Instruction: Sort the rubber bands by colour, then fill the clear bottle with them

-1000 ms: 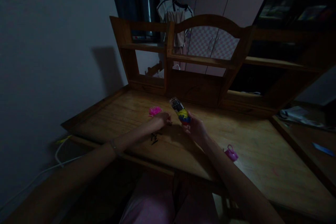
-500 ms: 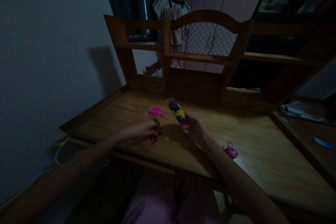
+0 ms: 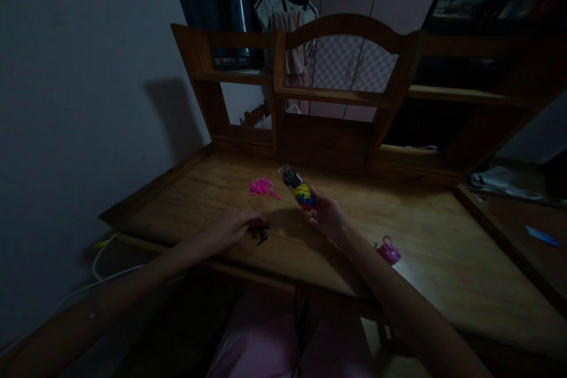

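My right hand is wrapped round the lower part of a clear bottle, tilted to the left above the desk. Inside the bottle lie bands of black, yellow, blue and red small pieces. Bent downward, the fingers of my left hand are drawn together at a small heap of black pieces on the desk; whatever they pinch is hidden. Just beyond that hand is a loose pile of bright pink small pieces. A purple-pink cap with a loop sits beside my right forearm.
The wooden desk has a shelf unit along its back edge. To the left stands a pale wall. A white cable hangs at the desk's left front corner. A blue flat item lies on the surface at right.
My left hand has shifted left and turned a little, uncovering more of the black heap. The right hand and the bottle stay almost where they were.
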A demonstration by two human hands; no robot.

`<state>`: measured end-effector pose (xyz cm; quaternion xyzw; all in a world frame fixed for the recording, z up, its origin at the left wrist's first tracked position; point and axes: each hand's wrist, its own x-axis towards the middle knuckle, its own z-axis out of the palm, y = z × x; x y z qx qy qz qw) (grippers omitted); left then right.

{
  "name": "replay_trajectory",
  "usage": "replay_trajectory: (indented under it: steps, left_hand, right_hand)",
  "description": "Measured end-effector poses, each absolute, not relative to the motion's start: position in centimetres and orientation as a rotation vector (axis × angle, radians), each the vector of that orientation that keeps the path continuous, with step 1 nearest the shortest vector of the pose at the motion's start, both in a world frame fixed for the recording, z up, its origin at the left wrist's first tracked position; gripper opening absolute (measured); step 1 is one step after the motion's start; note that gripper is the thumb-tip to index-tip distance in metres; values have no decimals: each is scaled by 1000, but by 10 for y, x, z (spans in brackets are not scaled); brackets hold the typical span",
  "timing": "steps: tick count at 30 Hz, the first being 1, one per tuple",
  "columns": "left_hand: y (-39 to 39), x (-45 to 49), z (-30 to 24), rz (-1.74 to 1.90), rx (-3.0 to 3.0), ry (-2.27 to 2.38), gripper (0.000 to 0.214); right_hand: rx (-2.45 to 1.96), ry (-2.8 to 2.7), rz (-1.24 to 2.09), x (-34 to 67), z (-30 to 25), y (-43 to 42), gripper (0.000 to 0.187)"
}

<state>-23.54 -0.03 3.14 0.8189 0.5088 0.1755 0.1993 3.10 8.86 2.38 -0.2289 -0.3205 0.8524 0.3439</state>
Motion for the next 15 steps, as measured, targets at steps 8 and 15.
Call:
replay_trajectory:
  steps: [8,15]
  left_hand:
    - [-21,-224,39,411,2286,1360,36]
    - [-1,-220,25,492,2054,1542,19]
  right_hand:
    - [-578,-838,2197,31,21,89,24]
    - [-596,-840,2194,29,18,89,23]
